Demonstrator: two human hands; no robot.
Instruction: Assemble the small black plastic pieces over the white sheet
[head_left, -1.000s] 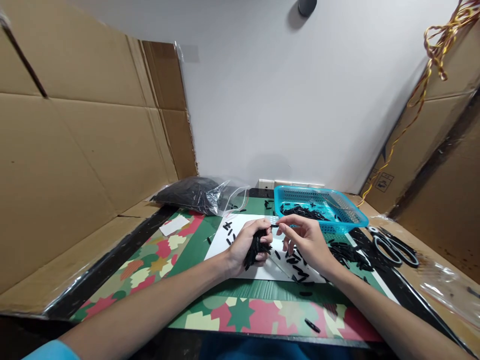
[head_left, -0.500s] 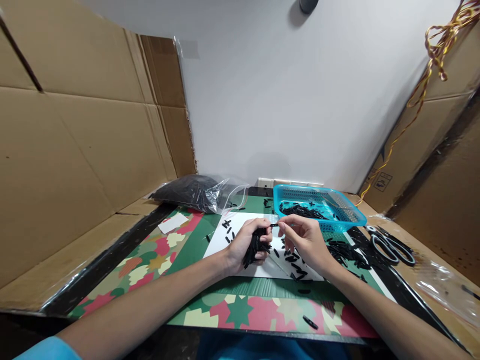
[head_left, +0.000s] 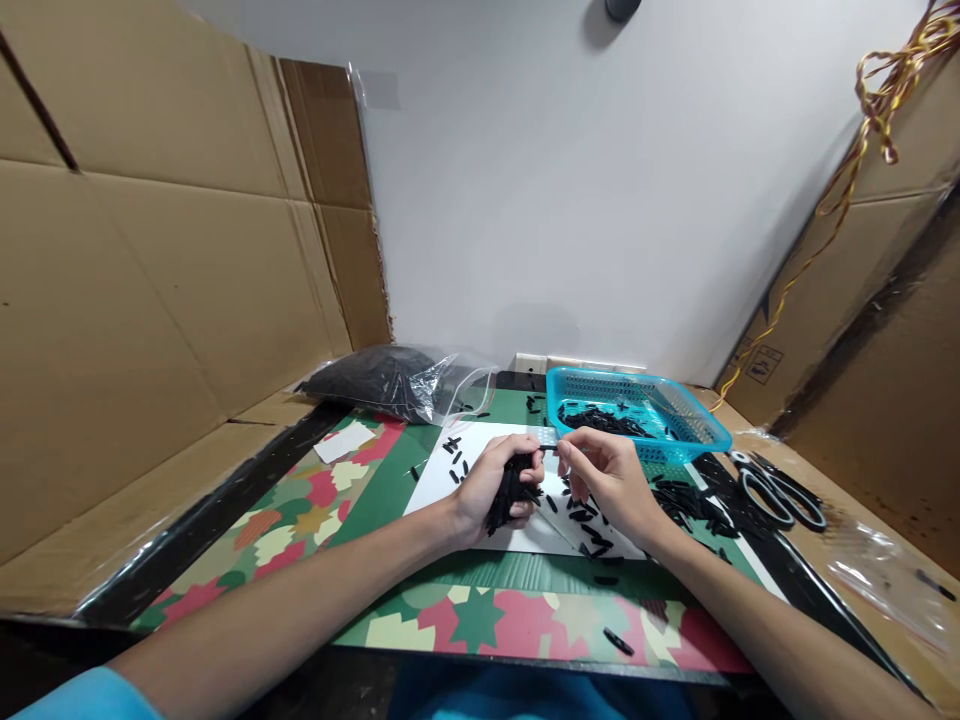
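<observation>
My left hand (head_left: 501, 482) is closed around a bunch of small, narrow black pieces (head_left: 510, 497), whose ends stick out below the fingers. One more black piece (head_left: 548, 447) spans the short gap between its thumb and my right hand (head_left: 606, 475). The right thumb and forefinger pinch the far end of that piece. Loose black pieces (head_left: 596, 540) lie scattered on the white paper (head_left: 442, 500) beneath both hands. Beside my right wrist is a heap of the same pieces (head_left: 694, 507). What exactly these pieces are, I cannot make out.
A blue plastic basket (head_left: 712, 432) with black pieces inside stands at the back right. Scissors (head_left: 780, 492) and a clear plastic bag (head_left: 885, 580) lie to the right. A filled zip bag (head_left: 375, 382) rests back left. Cardboard walls (head_left: 150, 260) flank the patterned table covering (head_left: 300, 510).
The hands hold nearly the same pose and stay at the same black piece. The whole view has shifted very slightly.
</observation>
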